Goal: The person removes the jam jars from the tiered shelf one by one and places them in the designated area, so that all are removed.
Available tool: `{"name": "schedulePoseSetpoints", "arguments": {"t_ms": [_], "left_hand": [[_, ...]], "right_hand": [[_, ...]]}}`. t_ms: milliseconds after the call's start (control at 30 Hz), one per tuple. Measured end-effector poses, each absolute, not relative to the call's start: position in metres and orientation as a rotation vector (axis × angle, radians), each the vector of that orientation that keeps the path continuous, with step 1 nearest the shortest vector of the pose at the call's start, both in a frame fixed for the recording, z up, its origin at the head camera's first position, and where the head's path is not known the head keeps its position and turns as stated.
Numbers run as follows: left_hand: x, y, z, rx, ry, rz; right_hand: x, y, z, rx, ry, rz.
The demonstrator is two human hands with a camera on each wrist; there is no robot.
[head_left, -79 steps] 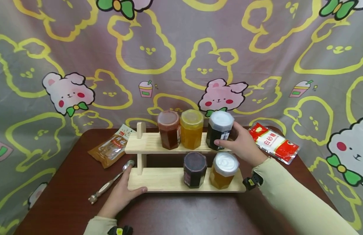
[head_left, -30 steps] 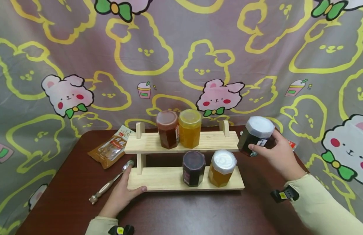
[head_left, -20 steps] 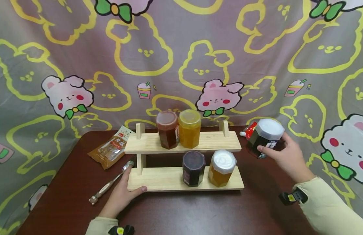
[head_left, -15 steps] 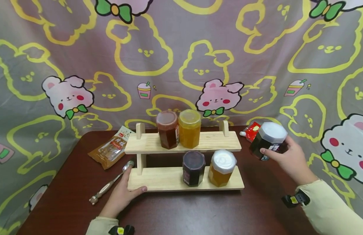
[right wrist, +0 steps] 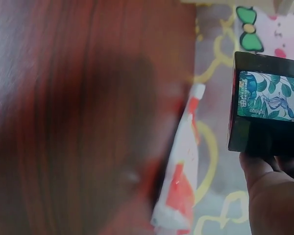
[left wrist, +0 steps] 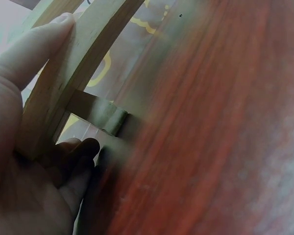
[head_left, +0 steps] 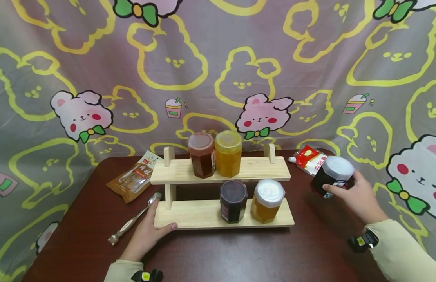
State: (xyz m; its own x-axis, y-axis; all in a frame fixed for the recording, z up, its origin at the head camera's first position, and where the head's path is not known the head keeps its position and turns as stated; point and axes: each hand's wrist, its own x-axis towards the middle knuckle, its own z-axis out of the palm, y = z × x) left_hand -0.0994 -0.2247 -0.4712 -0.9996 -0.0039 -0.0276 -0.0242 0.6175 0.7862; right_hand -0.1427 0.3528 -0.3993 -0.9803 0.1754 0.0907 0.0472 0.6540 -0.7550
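Note:
My right hand [head_left: 360, 197] grips a dark octagonal jar with a whitish lid [head_left: 339, 168], held above the table to the right of a two-tier wooden shelf rack [head_left: 193, 215]. A green leafy label [right wrist: 272, 95] shows on the jar in the right wrist view. My left hand [head_left: 147, 233] holds the left end of the lower tier, thumb on top and fingers [left wrist: 78, 152] curled around its end. A reddish-brown jar [head_left: 202, 156] and a yellow jar [head_left: 228, 156] stand on the upper tier. On the lower one are a dark purple jar [head_left: 233, 201] and an amber jar with a white lid [head_left: 267, 201].
Behind the held jar lies a red and white spouted pouch [head_left: 307, 158], partly hidden. A brown packet [head_left: 133, 180] lies left of the rack, with a spoon [head_left: 127, 227] near my left hand. A patterned cloth [head_left: 210, 70] hangs behind the brown table [head_left: 218, 254].
My right hand has taken the dark jar off the upper tier and carried it right, then lower and slightly nearer. More of the pouch shows now. My left hand stays on the rack.

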Motion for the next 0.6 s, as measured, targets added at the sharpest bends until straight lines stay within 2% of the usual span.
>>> {"name": "schedulePoseSetpoints", "arguments": {"t_ms": [600], "left_hand": [[-0.099,-0.225,-0.472,-0.043,2.797,1.374]], "right_hand": [[-0.159,0.374,-0.439,-0.149,-2.655,1.326]]}}
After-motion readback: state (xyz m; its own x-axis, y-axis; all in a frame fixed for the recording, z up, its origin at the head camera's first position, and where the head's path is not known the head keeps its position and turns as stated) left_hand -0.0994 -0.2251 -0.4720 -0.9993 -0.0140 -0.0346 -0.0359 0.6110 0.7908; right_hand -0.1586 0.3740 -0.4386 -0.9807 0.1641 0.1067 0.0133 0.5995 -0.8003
